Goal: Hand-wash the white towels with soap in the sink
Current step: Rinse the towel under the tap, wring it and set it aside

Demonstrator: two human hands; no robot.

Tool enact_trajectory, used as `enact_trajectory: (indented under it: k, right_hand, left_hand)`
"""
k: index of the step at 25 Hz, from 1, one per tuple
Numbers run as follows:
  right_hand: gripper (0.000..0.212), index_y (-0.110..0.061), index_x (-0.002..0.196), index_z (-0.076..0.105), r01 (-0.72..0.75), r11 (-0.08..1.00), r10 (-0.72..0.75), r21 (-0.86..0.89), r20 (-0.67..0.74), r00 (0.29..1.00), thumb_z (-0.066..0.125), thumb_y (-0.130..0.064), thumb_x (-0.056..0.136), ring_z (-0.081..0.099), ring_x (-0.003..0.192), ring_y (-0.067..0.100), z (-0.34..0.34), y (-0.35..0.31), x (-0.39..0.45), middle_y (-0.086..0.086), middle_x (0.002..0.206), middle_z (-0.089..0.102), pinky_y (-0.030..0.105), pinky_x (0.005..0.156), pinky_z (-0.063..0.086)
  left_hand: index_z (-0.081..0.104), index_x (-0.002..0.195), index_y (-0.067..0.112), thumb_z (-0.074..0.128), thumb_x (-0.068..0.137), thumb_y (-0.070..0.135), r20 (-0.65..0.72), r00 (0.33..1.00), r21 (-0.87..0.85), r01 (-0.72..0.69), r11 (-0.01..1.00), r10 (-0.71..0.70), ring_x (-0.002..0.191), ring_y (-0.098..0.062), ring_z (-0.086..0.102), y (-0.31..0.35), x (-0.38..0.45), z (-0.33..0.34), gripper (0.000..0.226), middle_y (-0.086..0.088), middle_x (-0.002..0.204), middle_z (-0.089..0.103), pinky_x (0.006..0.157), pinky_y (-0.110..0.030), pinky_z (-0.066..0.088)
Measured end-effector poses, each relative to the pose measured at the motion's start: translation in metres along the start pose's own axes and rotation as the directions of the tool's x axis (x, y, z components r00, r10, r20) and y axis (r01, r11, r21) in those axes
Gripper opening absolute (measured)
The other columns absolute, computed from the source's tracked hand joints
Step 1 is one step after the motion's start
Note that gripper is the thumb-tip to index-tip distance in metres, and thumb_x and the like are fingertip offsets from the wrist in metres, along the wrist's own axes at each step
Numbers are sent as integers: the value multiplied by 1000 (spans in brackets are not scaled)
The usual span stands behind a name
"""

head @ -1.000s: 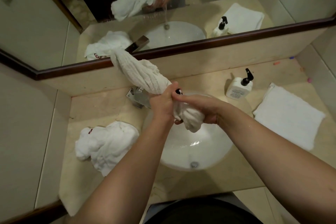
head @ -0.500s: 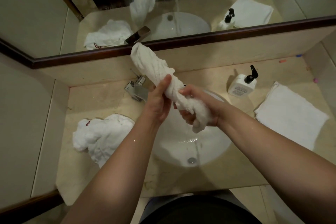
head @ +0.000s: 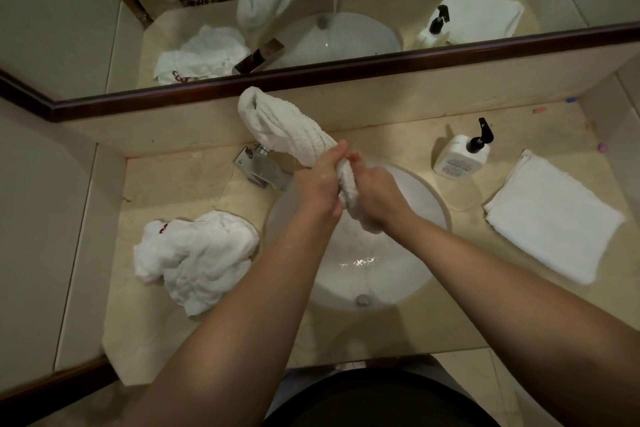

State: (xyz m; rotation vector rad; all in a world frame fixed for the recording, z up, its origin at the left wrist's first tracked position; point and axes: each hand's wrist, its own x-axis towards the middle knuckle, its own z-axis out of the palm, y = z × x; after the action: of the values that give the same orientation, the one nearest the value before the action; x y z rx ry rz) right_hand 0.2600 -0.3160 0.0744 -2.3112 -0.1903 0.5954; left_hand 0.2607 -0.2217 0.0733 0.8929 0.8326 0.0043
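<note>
Now wringing: towel twisted over the sink

Both hands clamp the rolled towel [head: 294, 130] above the sink [head: 433, 204]: the left hand [head: 317, 189] grips it higher, the right hand [head: 375, 196] lower, nearly touching. Half a second ago the left palm lay open against the cloth; now its fingers curl round it, so the squeeze seems renewed. Water glints in the basin. A crumpled towel [head: 197, 262] sits on the bench [head: 180, 180] at nine o'clock, a folded towel [head: 554, 222] at three, the soap bottle [head: 459, 158] at two.
</note>
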Motion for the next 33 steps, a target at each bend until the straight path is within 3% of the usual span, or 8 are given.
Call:
enact_trajectory:
  k: [5, 9, 13, 18, 20, 24, 29, 33]
  right_hand:
    - [74, -9, 57, 55, -69, 911, 41, 406, 76, 996, 34, -71, 92, 55, 50, 10, -1, 4, -2, -2, 48, 56, 25, 63, 41]
    - [37, -9, 82, 61, -301, 747, 49, 593, 402, 914, 75, -43, 76, 50, 51, 12, -15, 16, -6, 2, 60, 55, 25, 52, 40]
    - [39, -5, 86, 62, -518, 530, -33, 672, 627, 779, 69, -37, 65, 42, 46, 11, -26, 26, -1, 2, 61, 46, 21, 40, 37]
    - [59, -3, 115, 56, -588, 570, -98, 574, 758, 645, 68, -33, 65, 61, 68, 25, -36, 13, 12, 12, 85, 61, 31, 58, 52]
    - [55, -5, 117, 55, -577, 587, -33, 568, 729, 684, 64, -31, 69, 65, 72, 26, -33, 1, 15, 10, 89, 64, 31, 58, 51]
    - [36, -8, 108, 59, -488, 636, 98, 598, 565, 819, 56, -34, 82, 58, 59, 22, -28, -10, 9, 13, 79, 63, 26, 49, 43]
    - [73, -3, 81, 67, -223, 797, 146, 562, 179, 973, 48, -73, 86, 54, 49, 14, -10, -22, -8, 4, 55, 59, 24, 51, 43]
    - [67, -12, 60, 63, -78, 878, 125, 473, -68, 990, 35, -57, 101, 60, 47, 8, 7, -22, -1, -1, 45, 60, 16, 52, 42]
  left_hand:
    - [61, 121, -8, 83, 75, 12, -86, 993, 10, -85, 996, 85, 90, -21, 70, -11, 13, -4, 54, -9, 102, 71, 79, -35, 60]
    - [64, 106, -4, 76, 79, 22, 212, 977, 180, -38, 983, -1, 85, -26, 65, 5, 12, -20, 40, -9, 87, 67, 78, -40, 57]
    - [56, 109, -2, 64, 81, 21, 648, 760, 126, -31, 992, -58, 76, -29, 58, 22, 12, -44, 37, -17, 93, 59, 55, -36, 47]
    - [62, 92, 5, 85, 61, 47, 528, 849, 129, -40, 991, -35, 58, -20, 60, 18, 5, -40, 57, -7, 74, 62, 40, -24, 39]
    - [68, 76, 14, 71, 61, 46, 475, 876, 141, 10, 990, -77, 51, -19, 56, 21, 4, -34, 36, -4, 68, 62, 38, -20, 33]
    - [69, 96, 18, 58, 73, 33, 440, 895, 72, 45, 996, -72, 76, -16, 64, 24, 8, -28, 30, 2, 96, 69, 45, -23, 36]
    - [65, 79, 12, 74, 82, 19, 274, 962, -15, -8, 1000, 12, 65, -13, 62, 26, 3, -15, 12, 0, 72, 62, 59, -29, 52]
    - [63, 71, 11, 68, 87, 1, 126, 992, -88, 24, 996, -12, 57, -12, 60, 28, 8, -2, 19, 2, 61, 60, 57, -26, 52]
